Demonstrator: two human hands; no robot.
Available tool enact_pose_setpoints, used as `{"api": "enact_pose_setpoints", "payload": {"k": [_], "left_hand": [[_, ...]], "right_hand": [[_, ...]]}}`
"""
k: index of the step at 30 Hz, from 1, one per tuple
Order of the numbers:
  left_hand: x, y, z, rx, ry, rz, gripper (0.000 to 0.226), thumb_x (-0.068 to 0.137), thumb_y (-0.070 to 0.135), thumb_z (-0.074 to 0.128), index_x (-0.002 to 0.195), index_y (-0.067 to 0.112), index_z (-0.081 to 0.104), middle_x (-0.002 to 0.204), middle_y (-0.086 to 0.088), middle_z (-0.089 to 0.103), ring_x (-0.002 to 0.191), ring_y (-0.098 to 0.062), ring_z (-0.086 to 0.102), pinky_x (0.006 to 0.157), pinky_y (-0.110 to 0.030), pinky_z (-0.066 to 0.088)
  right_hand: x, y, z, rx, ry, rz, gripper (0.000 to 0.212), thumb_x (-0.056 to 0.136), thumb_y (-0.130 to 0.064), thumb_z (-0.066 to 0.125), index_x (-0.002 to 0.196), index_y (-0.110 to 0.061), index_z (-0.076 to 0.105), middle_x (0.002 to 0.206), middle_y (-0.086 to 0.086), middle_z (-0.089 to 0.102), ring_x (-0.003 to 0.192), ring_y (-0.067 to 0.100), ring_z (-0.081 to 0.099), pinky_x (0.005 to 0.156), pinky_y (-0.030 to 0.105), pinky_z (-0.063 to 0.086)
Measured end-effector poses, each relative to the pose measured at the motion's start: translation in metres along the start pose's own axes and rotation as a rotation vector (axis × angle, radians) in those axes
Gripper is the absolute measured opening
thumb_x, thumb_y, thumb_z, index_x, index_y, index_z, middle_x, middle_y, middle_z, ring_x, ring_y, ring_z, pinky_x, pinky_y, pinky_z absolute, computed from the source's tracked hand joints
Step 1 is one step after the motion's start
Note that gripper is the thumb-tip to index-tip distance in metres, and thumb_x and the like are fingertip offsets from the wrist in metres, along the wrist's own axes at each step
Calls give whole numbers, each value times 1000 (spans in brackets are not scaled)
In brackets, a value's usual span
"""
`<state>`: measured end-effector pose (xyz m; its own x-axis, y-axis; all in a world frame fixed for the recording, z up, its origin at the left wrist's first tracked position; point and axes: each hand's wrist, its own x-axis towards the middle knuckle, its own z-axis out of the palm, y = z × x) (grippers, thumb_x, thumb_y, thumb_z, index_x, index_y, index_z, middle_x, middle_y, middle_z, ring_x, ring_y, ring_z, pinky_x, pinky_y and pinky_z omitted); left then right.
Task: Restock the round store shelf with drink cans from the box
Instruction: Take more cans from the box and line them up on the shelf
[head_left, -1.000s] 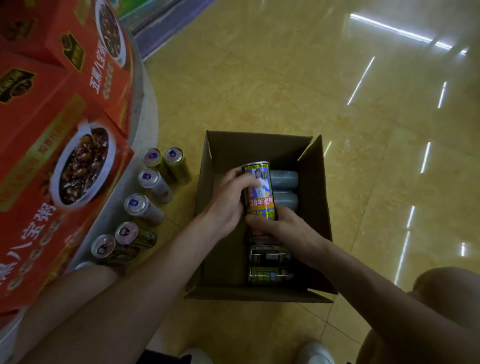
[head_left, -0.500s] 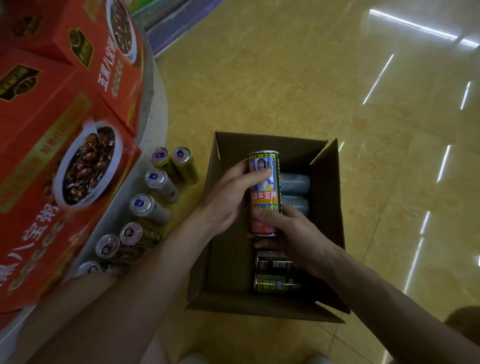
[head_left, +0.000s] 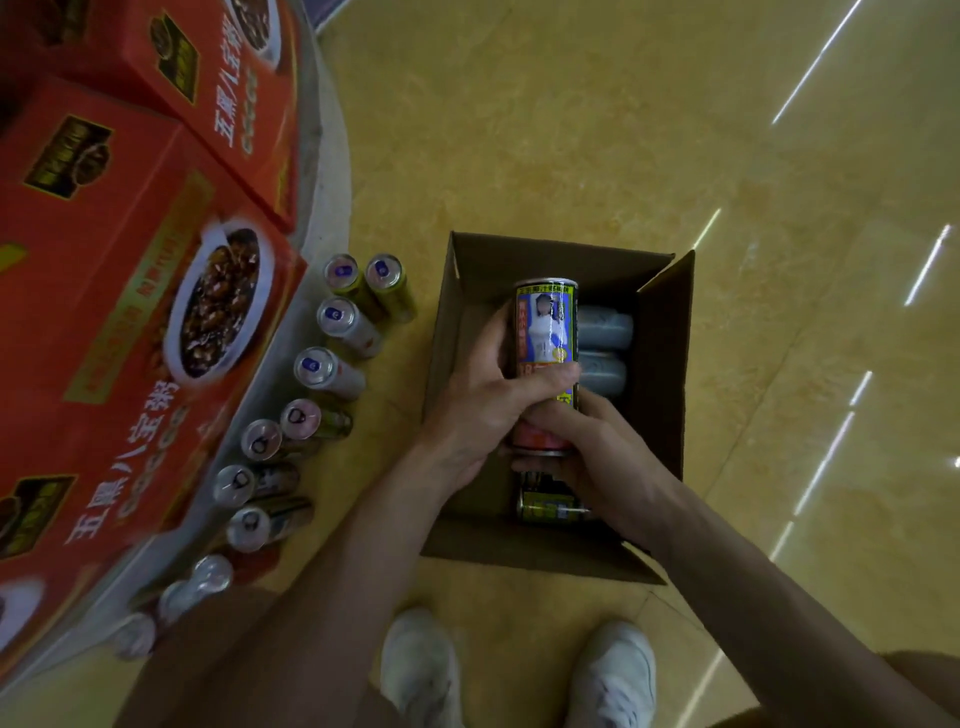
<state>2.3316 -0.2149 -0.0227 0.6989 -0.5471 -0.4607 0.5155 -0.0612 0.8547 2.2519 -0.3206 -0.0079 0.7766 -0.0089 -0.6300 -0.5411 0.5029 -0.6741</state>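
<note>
1. Over the open cardboard box (head_left: 667, 374), both hands grasp one labelled drink can (head_left: 545, 332): the left hand (head_left: 480, 410) wraps its middle and the right hand (head_left: 597, 457) curls round its lower end.
2. Beyond the right hand, grey cans (head_left: 605, 330) lie inside the box; beneath it lie dark cans (head_left: 550, 506).
3. Left of the left hand, a row of cans (head_left: 324, 371) stands on the floor along the round shelf (head_left: 324, 171), which carries red cartons (head_left: 104, 260).

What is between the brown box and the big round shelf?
A curved row of drink cans standing on the floor, shown in the head view.
</note>
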Motion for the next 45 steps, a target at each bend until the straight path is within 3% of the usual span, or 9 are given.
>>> {"api": "enact_pose_setpoints", "payload": {"k": [9, 16, 23, 26, 30, 32, 36, 41, 45], "left_hand": [[-100, 92, 35, -67, 60, -56, 64, 71, 2, 80, 128, 18, 58, 120, -15, 70, 102, -21, 70, 83, -35, 58], [-213, 251, 76, 27, 112, -9, 64, 73, 17, 84, 130, 26, 58, 119, -9, 72, 112, -29, 69, 98, -55, 54], [-313, 388, 109, 86, 196, 95, 66, 78, 20, 82, 136, 20, 51, 118, -6, 72, 112, -25, 69, 95, -45, 56], [-348, 425, 114, 70, 247, 138, 69, 76, 17, 82, 138, 21, 50, 116, -4, 73, 109, -21, 70, 88, -35, 58], [-390, 463, 107, 84, 316, 219, 74, 73, 20, 85, 137, 31, 50, 115, -6, 74, 108, -26, 70, 93, -50, 57], [-409, 481, 99, 75, 348, 270, 77, 66, 24, 88, 132, 35, 52, 114, -6, 74, 107, -25, 71, 91, -47, 58], [-452, 518, 78, 76, 414, 383, 68, 62, 18, 85, 119, 39, 55, 109, -9, 75, 92, -16, 71, 82, -37, 59], [-503, 559, 40, 123, 483, 482, 73, 57, 32, 88, 119, 53, 54, 109, -4, 75, 100, -24, 72, 87, -41, 59], [-542, 585, 2, 166, 540, 553, 79, 63, 24, 85, 132, 38, 49, 110, 1, 74, 101, -19, 70, 89, -40, 59]], "right_hand": [[-112, -57, 39, -267, 53, 47, 27, 89, -33, 70, 111, -18, 70, 111, 16, 73, 111, 36, 67, 105, 58, 47], [-250, -185, 121, -446, -28, -18, 28, 89, -41, 65, 107, -19, 69, 98, 3, 75, 97, 22, 72, 94, 49, 56], [-364, -291, 182, -525, -133, -66, 17, 98, -21, 63, 108, -7, 65, 89, 6, 74, 82, 11, 72, 71, 19, 54], [-394, -318, 209, -540, -173, -68, 26, 97, -27, 66, 114, -8, 62, 94, 6, 75, 91, 18, 74, 84, 32, 60], [-422, -344, 245, -620, -267, -138, 26, 96, -27, 65, 113, -7, 66, 100, 8, 76, 96, 19, 74, 87, 34, 58], [-430, -355, 266, -685, -304, -190, 24, 96, -27, 66, 112, -9, 67, 101, 6, 77, 93, 15, 73, 83, 28, 56], [-442, -367, 316, -782, -352, -294, 25, 93, -33, 70, 111, -15, 69, 104, 5, 76, 99, 18, 72, 94, 42, 54], [-456, -378, 385, -830, -465, -416, 25, 94, -31, 69, 111, -13, 68, 104, 5, 76, 100, 19, 73, 88, 38, 58], [-460, -381, 444, -833, -564, -471, 28, 92, -29, 69, 111, -9, 64, 96, 0, 76, 92, 14, 73, 79, 29, 57]]}}
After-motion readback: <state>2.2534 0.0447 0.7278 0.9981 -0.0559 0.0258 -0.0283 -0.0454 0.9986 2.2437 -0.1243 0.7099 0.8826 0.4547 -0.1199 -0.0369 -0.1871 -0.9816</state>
